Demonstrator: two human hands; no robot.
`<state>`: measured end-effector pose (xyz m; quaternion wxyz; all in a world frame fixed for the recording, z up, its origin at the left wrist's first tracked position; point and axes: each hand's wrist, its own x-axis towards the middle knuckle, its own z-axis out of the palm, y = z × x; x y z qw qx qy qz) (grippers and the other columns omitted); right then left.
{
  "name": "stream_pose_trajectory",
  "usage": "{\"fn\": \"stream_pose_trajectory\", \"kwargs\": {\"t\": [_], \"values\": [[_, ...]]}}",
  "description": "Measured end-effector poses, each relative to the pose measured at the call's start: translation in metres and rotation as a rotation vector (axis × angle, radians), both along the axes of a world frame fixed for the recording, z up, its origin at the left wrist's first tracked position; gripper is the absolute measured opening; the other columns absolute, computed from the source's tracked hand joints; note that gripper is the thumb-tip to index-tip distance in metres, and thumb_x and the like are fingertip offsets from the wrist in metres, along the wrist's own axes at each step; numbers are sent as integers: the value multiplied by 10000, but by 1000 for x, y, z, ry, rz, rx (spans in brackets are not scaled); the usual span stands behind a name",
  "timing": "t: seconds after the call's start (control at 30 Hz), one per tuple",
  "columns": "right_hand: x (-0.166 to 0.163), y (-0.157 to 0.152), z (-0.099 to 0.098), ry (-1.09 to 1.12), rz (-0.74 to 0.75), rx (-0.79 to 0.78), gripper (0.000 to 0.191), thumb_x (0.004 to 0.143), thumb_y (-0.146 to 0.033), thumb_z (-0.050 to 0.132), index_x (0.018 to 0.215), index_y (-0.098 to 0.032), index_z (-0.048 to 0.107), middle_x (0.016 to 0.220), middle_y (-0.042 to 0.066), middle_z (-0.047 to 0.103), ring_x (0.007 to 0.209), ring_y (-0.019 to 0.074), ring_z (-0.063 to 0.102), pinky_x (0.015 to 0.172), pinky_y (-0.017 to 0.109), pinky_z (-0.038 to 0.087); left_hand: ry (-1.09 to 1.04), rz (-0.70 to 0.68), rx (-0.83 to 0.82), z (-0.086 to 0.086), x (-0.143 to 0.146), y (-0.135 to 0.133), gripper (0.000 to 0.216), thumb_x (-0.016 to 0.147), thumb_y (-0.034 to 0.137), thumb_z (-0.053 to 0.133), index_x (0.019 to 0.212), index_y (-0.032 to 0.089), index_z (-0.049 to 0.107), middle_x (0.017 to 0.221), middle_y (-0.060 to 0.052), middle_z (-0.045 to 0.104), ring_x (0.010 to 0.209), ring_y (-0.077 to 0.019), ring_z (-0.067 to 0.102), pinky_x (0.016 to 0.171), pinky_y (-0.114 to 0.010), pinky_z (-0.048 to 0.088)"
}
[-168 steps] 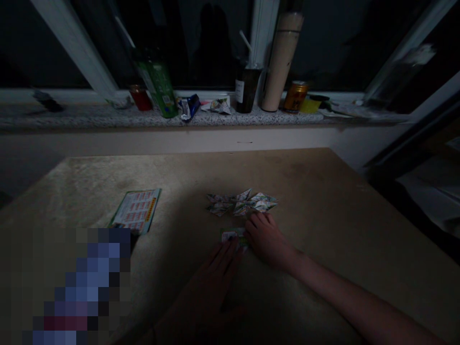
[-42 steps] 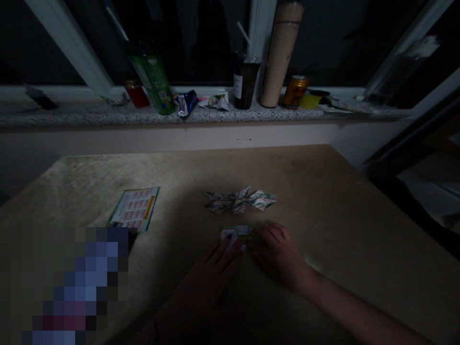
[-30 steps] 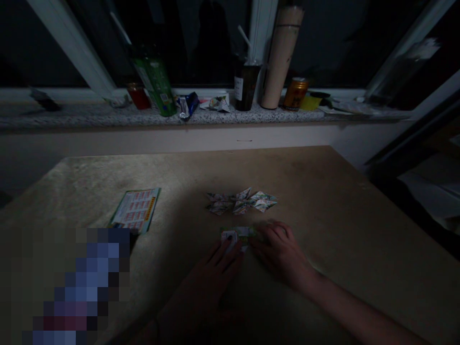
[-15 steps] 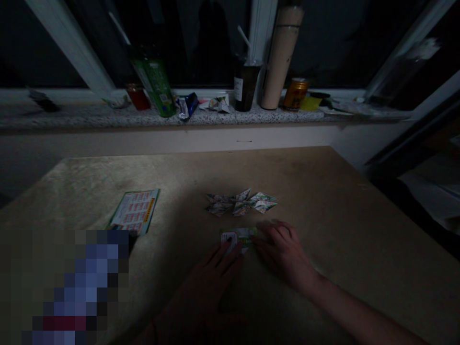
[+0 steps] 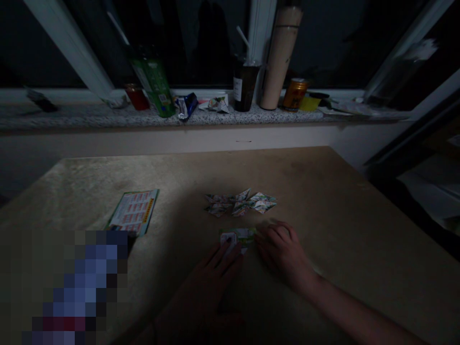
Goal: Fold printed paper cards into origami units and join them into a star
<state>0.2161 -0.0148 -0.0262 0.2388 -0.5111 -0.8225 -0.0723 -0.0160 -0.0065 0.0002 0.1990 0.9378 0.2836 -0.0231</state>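
Note:
A small printed green-and-white paper (image 5: pixel 247 233) lies on the table in front of me, partly under my left hand (image 5: pixel 212 275). That hand is flat, its fingers stretched out over the paper's near left part. At the paper's right edge is my right hand (image 5: pixel 282 247), its fingers curled together and the tips low by the table. Whether they pinch the edge is hidden in the dim light. Just beyond the paper stand several folded paper pieces (image 5: pixel 241 203) with pointed corners, set in a row.
To the left lies a printed leaflet (image 5: pixel 133 211); a pixelated patch covers the table's lower left. The stone windowsill (image 5: pixel 212 120) behind holds a green bottle (image 5: pixel 156 88), a dark cup with a straw (image 5: pixel 247 88), a tall flask (image 5: pixel 282 57) and an orange can (image 5: pixel 295 94).
My right hand's fingertips have shifted slightly right along the paper's edge. My left hand stays flat on the paper, and the folded pieces have not moved.

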Motion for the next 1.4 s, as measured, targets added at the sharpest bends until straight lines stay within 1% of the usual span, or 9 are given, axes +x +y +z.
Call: {"fn": "stream_pose_trajectory", "kwargs": {"t": [0.2,0.37,0.63,0.73,0.9,1.07,1.17,1.3,1.4], "values": [[-1,4,1,34,18,-22,140,859,-187,541,924,-187,664,994,66,647,962,219,534,936,445,375,5,-16,-4,-3,0,0,903,764,689,458,1443,164,176,1514,-96,117,1362,-341,103,1088,-489,171],[0,4,3,53,65,57,156,854,-169,543,960,-190,656,988,63,664,987,214,546,922,438,399,20,-1,5,-1,0,0,896,768,668,480,1445,173,164,1511,-99,125,1362,-348,97,1079,-499,189],[-3,7,2,67,91,10,144,844,-154,540,922,-184,657,959,59,680,953,215,581,902,418,443,-16,-25,66,-12,-2,1,857,799,619,482,1450,178,143,1514,-97,113,1360,-348,106,1079,-492,203],[-1,8,1,106,119,-19,151,854,-165,529,937,-173,654,959,66,683,950,218,594,904,416,457,20,-7,97,-9,2,1,719,840,525,489,1419,167,257,1500,-101,187,1354,-326,162,1081,-470,220],[-1,7,1,187,221,-96,225,867,-184,506,1065,-171,613,1068,81,666,1040,215,576,946,420,451,-18,93,192,-9,12,2,484,896,311,465,1351,173,380,1400,-80,419,1293,-257,350,1056,-403,322],[-4,7,-1,136,295,-163,339,880,-193,489,1218,-182,526,1195,60,615,1131,203,531,1006,419,403,-40,134,256,-15,14,4,305,920,215,424,1200,162,532,1253,-94,575,1178,-240,505,984,-369,423],[-5,7,-6,121,304,-109,297,881,-195,502,1170,-216,560,1121,23,658,1074,193,564,1026,434,368,-64,108,280,-19,10,6,303,929,152,383,1195,167,526,1231,-97,591,1157,-232,527,952,-364,451],[-4,8,-6,130,332,-6,221,881,-179,500,1075,-210,602,1058,19,684,1007,193,594,1033,450,341,-145,51,302,-22,3,6,409,901,65,358,1288,175,429,1236,-99,587,1116,-214,561,894,-346,495],[-1,7,-1,174,341,-2,290,867,-181,520,1154,-208,553,1075,49,674,1013,198,593,1001,441,373,-237,33,247,-22,-2,4,485,881,36,353,1333,210,386,1265,-75,569,1127,-193,553,917,-326,478]]}}
